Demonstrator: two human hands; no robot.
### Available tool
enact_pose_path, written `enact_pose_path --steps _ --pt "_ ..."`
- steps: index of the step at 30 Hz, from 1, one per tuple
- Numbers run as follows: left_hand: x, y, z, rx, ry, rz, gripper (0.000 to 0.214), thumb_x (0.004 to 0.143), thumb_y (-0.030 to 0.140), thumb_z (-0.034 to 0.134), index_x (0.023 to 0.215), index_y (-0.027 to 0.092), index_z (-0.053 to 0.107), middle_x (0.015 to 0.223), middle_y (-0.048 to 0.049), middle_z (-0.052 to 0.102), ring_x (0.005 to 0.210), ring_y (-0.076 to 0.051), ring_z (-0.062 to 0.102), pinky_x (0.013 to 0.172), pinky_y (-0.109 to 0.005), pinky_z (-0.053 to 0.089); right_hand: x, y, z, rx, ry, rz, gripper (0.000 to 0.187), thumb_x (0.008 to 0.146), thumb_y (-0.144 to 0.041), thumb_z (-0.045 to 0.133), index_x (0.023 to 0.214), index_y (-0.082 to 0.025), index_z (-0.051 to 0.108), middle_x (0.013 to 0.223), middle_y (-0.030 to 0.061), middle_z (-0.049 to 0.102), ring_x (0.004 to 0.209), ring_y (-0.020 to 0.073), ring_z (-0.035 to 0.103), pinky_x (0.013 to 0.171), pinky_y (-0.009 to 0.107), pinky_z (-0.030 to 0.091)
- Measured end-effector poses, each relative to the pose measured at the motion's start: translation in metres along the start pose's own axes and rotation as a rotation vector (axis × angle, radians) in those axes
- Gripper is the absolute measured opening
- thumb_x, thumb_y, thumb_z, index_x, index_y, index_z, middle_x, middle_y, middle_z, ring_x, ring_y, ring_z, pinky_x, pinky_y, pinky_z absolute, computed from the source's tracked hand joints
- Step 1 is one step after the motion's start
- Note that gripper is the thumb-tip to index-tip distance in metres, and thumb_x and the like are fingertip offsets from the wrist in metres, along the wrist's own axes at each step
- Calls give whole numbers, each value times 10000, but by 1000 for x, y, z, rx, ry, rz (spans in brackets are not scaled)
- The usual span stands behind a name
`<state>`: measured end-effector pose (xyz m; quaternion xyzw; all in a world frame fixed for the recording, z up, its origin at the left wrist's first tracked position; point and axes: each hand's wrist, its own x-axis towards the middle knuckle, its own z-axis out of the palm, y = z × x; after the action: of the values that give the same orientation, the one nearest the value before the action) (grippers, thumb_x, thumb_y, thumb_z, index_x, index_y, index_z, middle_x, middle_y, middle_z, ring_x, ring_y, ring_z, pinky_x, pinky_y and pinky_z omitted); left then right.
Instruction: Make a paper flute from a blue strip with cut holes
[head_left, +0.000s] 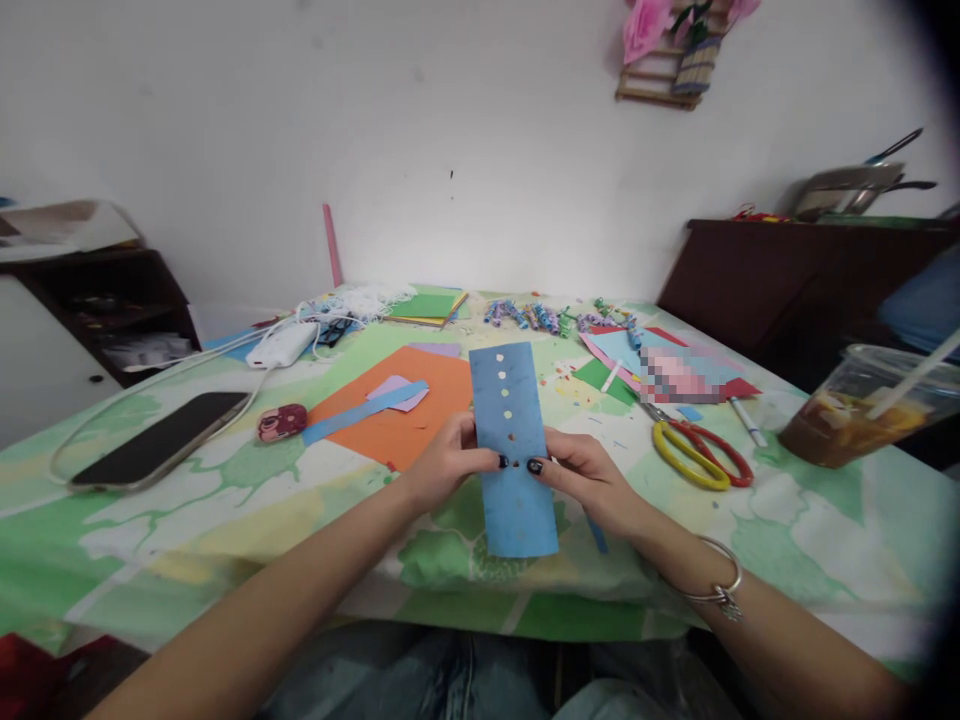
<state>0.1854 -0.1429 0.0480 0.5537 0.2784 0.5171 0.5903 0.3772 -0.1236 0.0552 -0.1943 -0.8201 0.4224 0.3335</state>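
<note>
A long blue paper strip point(516, 515) with a row of small punched holes down its middle is held upright over the table's front part. My left hand point(448, 462) grips its left edge, thumb pressed on the face near a hole. From the other side my right hand point(589, 475) pinches the right edge, its thumb close to the same hole. The fingers behind the paper are partly hidden. Below my right hand hangs a narrow blue strip point(597, 534), its upper end hidden. Behind the paper lies an orange sheet point(420, 385) with a thin blue strip point(367, 408) across it.
Scissors point(697, 455) with yellow and red handles lie right, beside a plastic drink cup point(862, 405). On the left are a phone point(161, 440), a white power bank point(281, 345) with cables, and a dark red case point(282, 423). Curled paper pieces point(540, 317) lie at the back.
</note>
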Motion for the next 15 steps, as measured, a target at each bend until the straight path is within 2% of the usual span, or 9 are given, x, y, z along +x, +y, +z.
enact_pose_path --steps 5,8,12,15 --pt "0 -4 -2 17 12 21 199 605 158 714 802 155 683 806 -41 699 740 -185 626 684 -290 479 0 -2 -1 42 26 17 219 890 -311 493 785 -162 614 780 26 532 817 176 530 763 311 429" --pt "0 -4 -2 53 5 -18 218 636 190 729 843 139 684 829 -61 703 758 -190 633 701 -302 485 -1 3 -1 87 69 27 231 871 -329 523 732 -166 608 762 24 550 801 176 534 761 312 428" --pt "-1 -2 -2 63 -63 -105 256 674 242 731 884 104 682 857 -105 704 715 -200 641 685 -338 494 -1 16 -1 289 203 87 374 891 -417 440 648 -181 598 688 27 582 734 180 541 737 327 445" --pt "-2 0 -2 13 -67 -100 269 688 242 729 911 102 682 899 -121 702 739 -205 646 683 -332 491 2 20 0 380 245 122 321 853 -378 493 617 -185 596 649 21 587 699 180 550 721 327 456"
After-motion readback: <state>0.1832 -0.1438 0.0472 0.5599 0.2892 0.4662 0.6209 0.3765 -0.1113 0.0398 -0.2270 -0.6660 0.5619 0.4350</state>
